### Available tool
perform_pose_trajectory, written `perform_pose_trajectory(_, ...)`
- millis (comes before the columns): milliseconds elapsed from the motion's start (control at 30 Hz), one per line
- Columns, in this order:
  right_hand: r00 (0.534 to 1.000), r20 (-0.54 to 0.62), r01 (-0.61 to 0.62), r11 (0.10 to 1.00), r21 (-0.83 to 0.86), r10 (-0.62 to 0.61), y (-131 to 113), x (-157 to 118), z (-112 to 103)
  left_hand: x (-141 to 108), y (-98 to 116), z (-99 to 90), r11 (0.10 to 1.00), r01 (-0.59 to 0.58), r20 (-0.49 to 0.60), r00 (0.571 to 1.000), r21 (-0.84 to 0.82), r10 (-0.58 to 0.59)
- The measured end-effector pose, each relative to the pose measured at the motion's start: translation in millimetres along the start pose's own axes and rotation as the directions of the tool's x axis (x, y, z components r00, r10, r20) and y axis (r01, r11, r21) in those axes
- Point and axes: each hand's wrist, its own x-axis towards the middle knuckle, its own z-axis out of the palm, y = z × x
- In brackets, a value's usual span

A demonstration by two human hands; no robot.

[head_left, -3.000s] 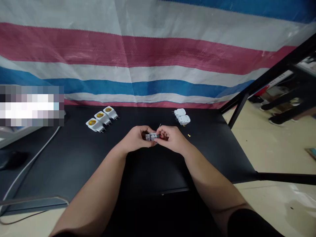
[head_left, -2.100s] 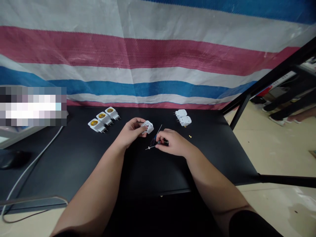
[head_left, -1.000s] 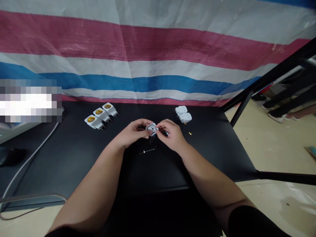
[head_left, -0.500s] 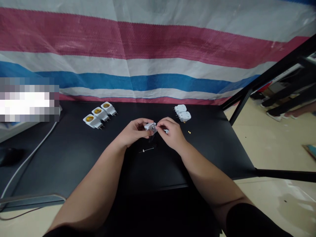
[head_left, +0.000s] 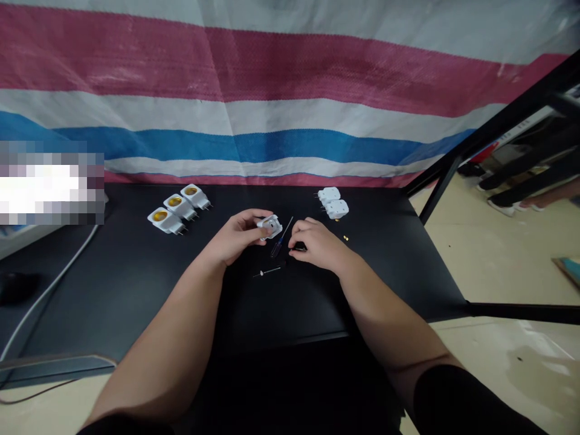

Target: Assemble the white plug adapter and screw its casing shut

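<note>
My left hand grips a white plastic housing, its hollow side facing up, with the thumb over its edge. To the right, my right hand is closed, fingers curled low over the table; what they hold, if anything, is too small to make out. Between the hands lies a screwdriver with a dark handle, its thin shaft pointing up and right. Below it rests a thin metal rod with a small white piece.
Three white plug sockets with yellow insides stand at the left on the black table. Two white plug housings and small brass pieces lie right. A dark mouse and white cable are far left; a person's legs show at right.
My right hand has come away from the white housing and moved down toward the table. The housing in my left hand is tilted more upward, and the screwdriver is now in plain view.
</note>
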Motion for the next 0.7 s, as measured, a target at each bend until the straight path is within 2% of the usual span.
perform_pose_trajectory(67,0.999,-0.035,-0.023,0.995,0.098,0.026,6,-10,-14,0,1,0.4,1.0,0.0,-0.004,1.0,-0.003,0.0)
perform_pose_trajectory(133,0.982,-0.118,-0.119,0.971,0.206,0.145,17,-29,-31,-1,3,0.3,1.0,0.014,-0.005,1.0,-0.008,-0.014)
perform_pose_trajectory(200,0.942,-0.175,-0.24,0.941,0.24,0.285,34,-52,-45,0,4,0.1,0.999,0.039,-0.001,0.999,-0.022,-0.039)
perform_pose_trajectory(333,0.839,-0.194,-0.501,0.861,0.087,0.508,68,-92,-53,1,6,1.3,0.996,0.064,-0.038,0.997,-0.068,-0.067)
perform_pose_trajectory(400,0.81,-0.17,-0.566,0.824,0.023,0.562,77,-99,-50,0,7,3.0,0.994,0.07,-0.061,0.995,-0.08,-0.075)
perform_pose_trajectory(467,0.825,-0.132,-0.56,0.826,-0.062,0.549,79,-97,-46,-1,8,4.8,0.993,0.079,-0.071,0.994,-0.084,-0.085)
perform_pose_trajectory(600,0.894,-0.047,-0.441,0.853,-0.278,0.446,72,-84,-45,-4,10,6.4,0.993,0.075,-0.059,0.995,-0.088,-0.081)
perform_pose_trajectory(700,0.909,0.002,-0.393,0.855,-0.338,0.418,71,-76,-47,-4,10,5.9,0.994,0.066,-0.041,0.997,-0.093,-0.07)
